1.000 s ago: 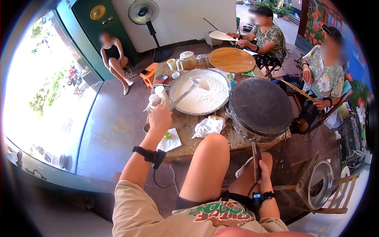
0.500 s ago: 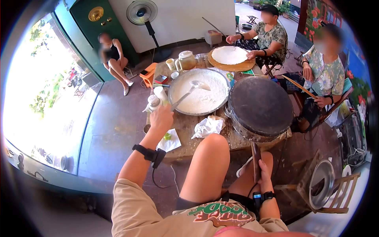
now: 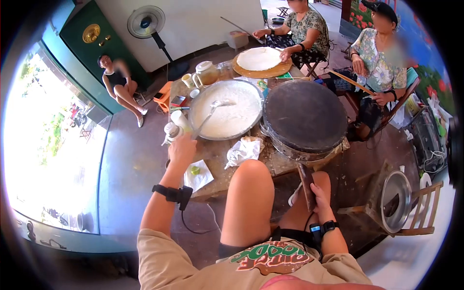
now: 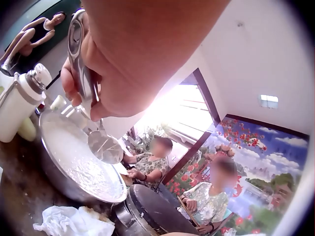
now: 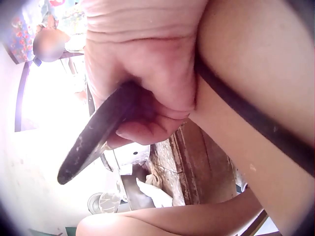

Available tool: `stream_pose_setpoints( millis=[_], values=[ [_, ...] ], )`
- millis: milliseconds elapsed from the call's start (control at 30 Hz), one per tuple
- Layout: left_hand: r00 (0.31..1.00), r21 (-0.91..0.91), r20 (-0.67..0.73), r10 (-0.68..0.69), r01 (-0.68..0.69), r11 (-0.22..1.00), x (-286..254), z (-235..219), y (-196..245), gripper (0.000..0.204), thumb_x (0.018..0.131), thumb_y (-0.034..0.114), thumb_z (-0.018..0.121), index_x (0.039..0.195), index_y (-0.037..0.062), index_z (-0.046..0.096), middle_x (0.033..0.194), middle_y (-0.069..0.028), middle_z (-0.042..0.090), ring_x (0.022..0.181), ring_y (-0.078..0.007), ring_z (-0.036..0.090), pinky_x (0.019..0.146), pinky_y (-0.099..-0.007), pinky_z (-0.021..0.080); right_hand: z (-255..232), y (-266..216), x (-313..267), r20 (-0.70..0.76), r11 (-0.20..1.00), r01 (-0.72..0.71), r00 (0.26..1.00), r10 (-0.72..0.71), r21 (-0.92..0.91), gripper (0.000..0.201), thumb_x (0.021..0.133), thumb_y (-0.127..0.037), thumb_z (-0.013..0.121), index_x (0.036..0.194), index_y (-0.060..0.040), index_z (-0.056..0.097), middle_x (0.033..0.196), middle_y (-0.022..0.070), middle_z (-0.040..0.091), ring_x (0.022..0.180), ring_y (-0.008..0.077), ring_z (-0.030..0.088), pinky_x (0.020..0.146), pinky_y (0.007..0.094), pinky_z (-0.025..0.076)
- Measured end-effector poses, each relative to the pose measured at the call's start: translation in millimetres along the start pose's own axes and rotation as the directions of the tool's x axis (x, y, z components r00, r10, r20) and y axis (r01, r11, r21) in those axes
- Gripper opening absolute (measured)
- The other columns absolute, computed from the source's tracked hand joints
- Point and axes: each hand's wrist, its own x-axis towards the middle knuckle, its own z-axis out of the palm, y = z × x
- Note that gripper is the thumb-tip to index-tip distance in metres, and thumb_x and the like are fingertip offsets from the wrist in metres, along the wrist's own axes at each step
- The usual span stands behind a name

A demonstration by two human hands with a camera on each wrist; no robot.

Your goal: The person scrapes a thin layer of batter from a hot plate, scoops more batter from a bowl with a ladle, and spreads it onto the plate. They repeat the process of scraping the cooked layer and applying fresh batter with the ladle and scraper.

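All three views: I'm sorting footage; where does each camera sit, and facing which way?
Head: on the head, facing forward and down at the table; arms, legs, shirt show.
Left wrist: on that wrist, facing past the left hand holding a ladle, toward the bowl.
Right wrist: there, facing past the right hand gripping a dark flat tool; legs show.
Shared by head and left wrist: bowl, round griddle.

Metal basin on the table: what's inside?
White, wet-looking mix covers the bottom of the metal basin. The ladle, gripped by the left hand, reaches over it. The basin's floor, and anything sunk in the mix, can't be seen.
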Motion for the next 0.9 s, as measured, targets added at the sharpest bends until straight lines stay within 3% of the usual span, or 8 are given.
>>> stream_pose_setpoints(
  millis=[133,333,533,633,733,833,900],
  values=[
    [1.0,0.072,0.01,0.009,-0.01,0.997,3.0,0.2,4.4,0.028,0.082,0.026,0.055,0.1,0.0062,0.06,0.09,-0.0191,0.064,0.088,-0.0366,0.061,0.075,-0.0466,0.047,15.2,-9.1,-5.2,0.109,1.0,0.008,0.994,-0.007,-0.007,0.025,0.091,-0.026,0.054,0.105,-0.0054,0.056,0.087,0.0035,0.062,0.076,0.0136,0.06,0.066,0.0263,0.048],
    [1.0,0.102,0.002,0.013,-0.013,0.995,12.4,11.1,8.4,0.024,0.083,0.023,0.056,0.098,0.0048,0.057,0.09,-0.0184,0.063,0.085,-0.0365,0.062,0.075,-0.0462,0.047,-1.7,2.4,8.3,0.045,1.0,-0.005,0.999,0.004,0.029,0.028,0.091,-0.027,0.053,0.107,-0.0048,0.056,0.087,0.0027,0.063,0.073,0.0131,0.06,0.066,0.0254,0.048],
    [0.999,0.093,0.035,0.029,-0.032,0.995,19.7,6.1,16.1,0.025,0.082,0.022,0.058,0.097,0.0029,0.056,0.087,-0.0189,0.063,0.084,-0.0367,0.062,0.073,-0.0461,0.048,-9.8,5.2,15.2,-0.025,0.998,-0.012,1.0,0.011,-0.056,0.029,0.091,-0.029,0.053,0.107,-0.004,0.056,0.088,0.0032,0.063,0.074,0.0135,0.061,0.066,0.0261,0.049],
    [0.999,0.106,0.029,0.025,-0.028,0.994,21.5,8.1,20.1,0.025,0.082,0.021,0.059,0.096,0.0012,0.055,0.085,-0.0197,0.063,0.083,-0.0367,0.062,0.072,-0.046,0.048,-9.0,0.3,10.7,0.034,0.997,-0.051,0.998,0.053,-0.05,0.032,0.086,-0.03,0.059,0.106,-0.0046,0.056,0.092,0.0041,0.062,0.082,0.0152,0.059,0.073,0.0279,0.046],
    [0.999,0.116,0.016,0.034,-0.035,0.993,24.7,13.2,20.3,0.023,0.081,0.02,0.059,0.092,0.0006,0.057,0.084,-0.0199,0.064,0.083,-0.0363,0.062,0.072,-0.0458,0.048,-6.5,0.3,11.2,0.02,0.998,-0.017,1.0,0.018,-0.068,0.03,0.091,-0.029,0.053,0.107,-0.0035,0.056,0.089,0.0035,0.063,0.076,0.0136,0.06,0.067,0.0257,0.048],
    [0.998,0.154,0.023,0.06,-0.063,0.986,26.4,15.8,19.0,0.018,0.08,0.018,0.057,0.087,0.0018,0.061,0.084,-0.0188,0.065,0.082,-0.0349,0.063,0.071,-0.0438,0.049,6.3,-5.6,3.6,-0.005,0.999,-0.004,1.0,0.004,-0.046,0.031,0.091,-0.028,0.053,0.109,-0.0033,0.055,0.091,0.0038,0.063,0.078,0.013,0.06,0.069,0.0253,0.048],
    [0.995,0.18,0.025,0.1,-0.102,0.978,24.0,12.7,24.0,0.015,0.077,0.012,0.053,0.082,0.0039,0.065,0.082,-0.0171,0.066,0.081,-0.0329,0.065,0.07,-0.0403,0.051,7.8,-8.5,2.3,0.082,0.999,-0.034,0.996,0.035,-0.017,0.031,0.091,-0.028,0.053,0.11,-0.0032,0.055,0.091,0.0038,0.062,0.079,0.0126,0.06,0.07,0.025,0.048]
  ],
)
